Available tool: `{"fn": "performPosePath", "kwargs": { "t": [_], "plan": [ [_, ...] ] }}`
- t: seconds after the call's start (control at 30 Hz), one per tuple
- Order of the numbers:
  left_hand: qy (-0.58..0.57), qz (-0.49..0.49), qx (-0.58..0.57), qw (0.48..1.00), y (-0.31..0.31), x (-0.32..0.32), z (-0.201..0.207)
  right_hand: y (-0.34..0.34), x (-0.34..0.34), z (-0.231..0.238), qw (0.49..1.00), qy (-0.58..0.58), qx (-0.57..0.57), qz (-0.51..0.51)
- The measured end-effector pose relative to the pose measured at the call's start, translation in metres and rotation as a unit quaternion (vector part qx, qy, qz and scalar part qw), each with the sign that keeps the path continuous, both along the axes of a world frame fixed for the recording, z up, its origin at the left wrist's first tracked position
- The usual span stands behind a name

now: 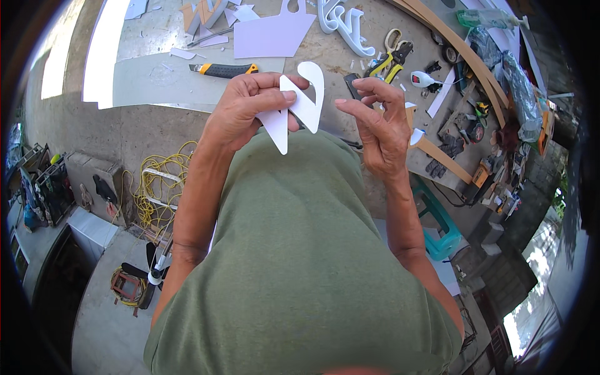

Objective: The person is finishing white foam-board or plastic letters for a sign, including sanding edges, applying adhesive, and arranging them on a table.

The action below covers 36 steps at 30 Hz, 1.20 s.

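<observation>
My L hand (240,106) has the white cut-out (304,106) pinched, thumb on its face & fingers behind. It's a flat, letter-like pc w/ two pointed ends and a curled top, held up in front of my green shirt (287,219), near the bench edge. My R hand (382,128) is beside it, not touching: thumb & index well apart, nothing visible btwn them, other fingers curled.

Main risk, IMO: one-hand hold only. Thumb sits near the L side, so the curled R side has no support; a knock there could twist the pc in my grip. If the pinch slackens, it prob. slides down onto my shirt or the floor. If I squeeze too hard, the narrow joins btwn the strokes might bend or snap, esp. if the stuff's as light as it looks. Can't tell if any glue's wet; if so, my thumb could smear it.

Also the util. knife (225,70) lies on the bench just past my L knuckles; can't tell if the blade's out, so a careless reach = poss. cut. Yellow-handled snips (392,61) lie just beyond my R fingers, easy to bump.
</observation>
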<state>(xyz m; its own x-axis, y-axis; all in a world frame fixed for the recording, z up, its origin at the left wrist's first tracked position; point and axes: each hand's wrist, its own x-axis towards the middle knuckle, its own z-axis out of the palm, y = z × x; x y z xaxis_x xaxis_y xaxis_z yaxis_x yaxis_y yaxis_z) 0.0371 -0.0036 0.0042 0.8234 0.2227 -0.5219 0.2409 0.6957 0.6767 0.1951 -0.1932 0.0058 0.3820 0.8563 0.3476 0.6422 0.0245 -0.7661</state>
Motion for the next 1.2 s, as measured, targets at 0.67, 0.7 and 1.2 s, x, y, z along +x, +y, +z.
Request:
{"fn": "performPosePath", "kwargs": {
  "t": [0.67,0.7,1.2],
  "plan": [
    [-0.043,-0.005,-0.144,0.989,0.0,-0.004,0.003,-0.008,-0.004,-0.013,0.972,0.196,-0.077,-0.103],
    [-0.044,-0.007,-0.144,0.989,0.001,-0.005,0.002,-0.009,-0.003,-0.014,0.972,0.196,-0.076,-0.104],
    [0.026,0.174,-0.054,0.983,0.01,-0.034,-0.042,-0.05,0.008,-0.075,0.932,0.095,-0.27,-0.222]
  ]
}}
